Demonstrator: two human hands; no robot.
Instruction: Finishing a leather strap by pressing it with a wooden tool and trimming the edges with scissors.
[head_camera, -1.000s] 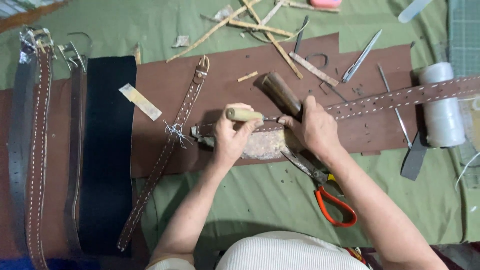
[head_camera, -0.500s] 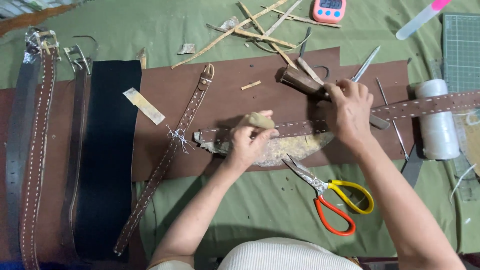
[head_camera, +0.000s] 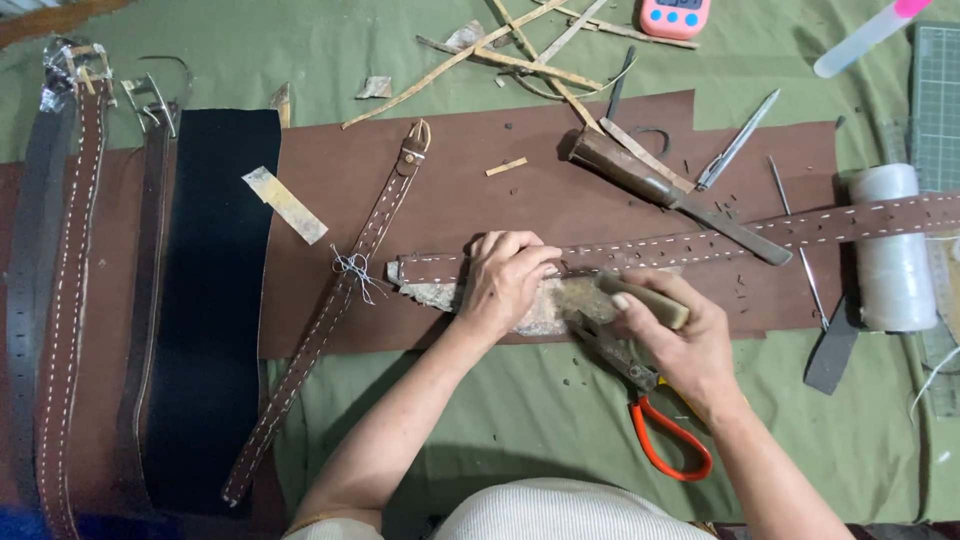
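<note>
Centre of frame: left hand pressed flat, fingers bent, on a brown stitched belt strap that runs from mid-frame out to the right edge. Under the strap's left end sits a pale, rough stone slab, touching it.

Right hand, lower centre-right, closed around a short tan-handled tool; the tool's tip lies against the slab just beside the left hand's fingers. What sort of tip it has cannot be told.

Directly under the right hand: scissors with orange handles, blades partly hidden by the hand, handles on the green cloth covering the tabletop.

A large brown leather sheet lies under strap, slab and both hands. On it, upper centre: a dark wooden-handled knife, blade pointing lower right and touching the strap. Just right of it, a slim metal awl.

Left of centre: a second brown belt lying diagonally, buckle at the top, a knot of white thread around its middle. Farther left, a black strip, then more belts at the left edge.

Right edge: a white spool of thread, the strap passing over it. Top centre: scattered wooden sticks and a pink timer.
</note>
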